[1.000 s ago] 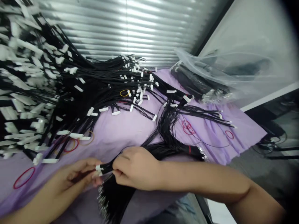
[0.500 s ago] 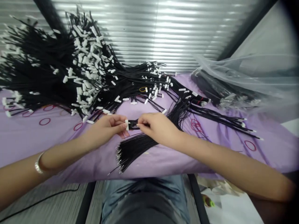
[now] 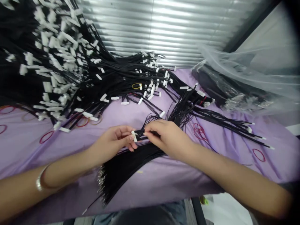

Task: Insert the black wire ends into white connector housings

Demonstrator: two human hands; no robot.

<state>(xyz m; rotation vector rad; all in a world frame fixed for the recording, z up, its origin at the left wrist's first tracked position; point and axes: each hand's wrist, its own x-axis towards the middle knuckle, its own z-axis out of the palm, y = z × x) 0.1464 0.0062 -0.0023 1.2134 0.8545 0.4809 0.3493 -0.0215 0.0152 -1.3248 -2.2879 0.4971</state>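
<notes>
Shifted a little right and lower in view, both hands now sit over a wider fan of loose black wires; a purple cloth (image 3: 168, 184) covers the table, with a slatted window blind (image 3: 164, 31) beyond it; a clear plastic bag (image 3: 246, 72) lies over bundled wires at the far right; a great heap of black wires (image 3: 53, 68), tipped with white connectors, fills the left; the fan of loose black wires (image 3: 126, 172) lies just under both hands, its crimped metal ends toward the lower left; the left hand (image 3: 112, 142) pinches a white connector (image 3: 134, 136) firmly between thumb and fingertips; the right hand (image 3: 168, 137), just beside it, pinches the short black wires (image 3: 140, 135) running from that connector; red rubber bands (image 3: 258, 155) lie scattered on the cloth; a metal bangle (image 3: 39, 181) circles the left wrist; any marking on the connectors is too small to read.
</notes>
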